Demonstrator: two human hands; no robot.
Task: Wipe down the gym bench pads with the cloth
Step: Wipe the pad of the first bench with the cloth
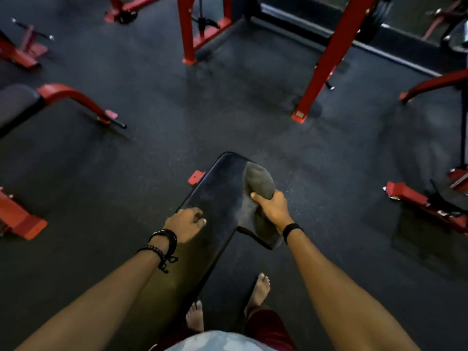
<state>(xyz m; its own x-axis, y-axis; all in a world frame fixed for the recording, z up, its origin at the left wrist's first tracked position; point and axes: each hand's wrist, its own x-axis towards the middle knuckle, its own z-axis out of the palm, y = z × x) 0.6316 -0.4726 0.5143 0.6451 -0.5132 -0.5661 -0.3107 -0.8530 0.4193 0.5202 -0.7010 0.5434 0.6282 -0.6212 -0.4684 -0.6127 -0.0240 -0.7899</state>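
1. Head view, nearest: two bare feet (260, 290) are planted on the dark floor (101, 173) beside the bench's near end; a stable stance is judged to help a long, even stroke.
2. Left hand (186, 224): rested on the left edge of the bench pad (222, 198), fingers curled loosely, nothing held. Steadying pressure should be kept here.
3. Right hand (272, 207): clamped on the grey cloth (259, 182), thumb on top, at the pad's right edge.
4. Cloth: bunched; one part lies on the pad ahead of the hand, the rest hangs off the side. A flatter spread is judged to cover more surface.
5. Pad's far end: dull and dusty-looking; overlapping passes toward it are advised.
6. Beyond: red machine frames (326, 57).
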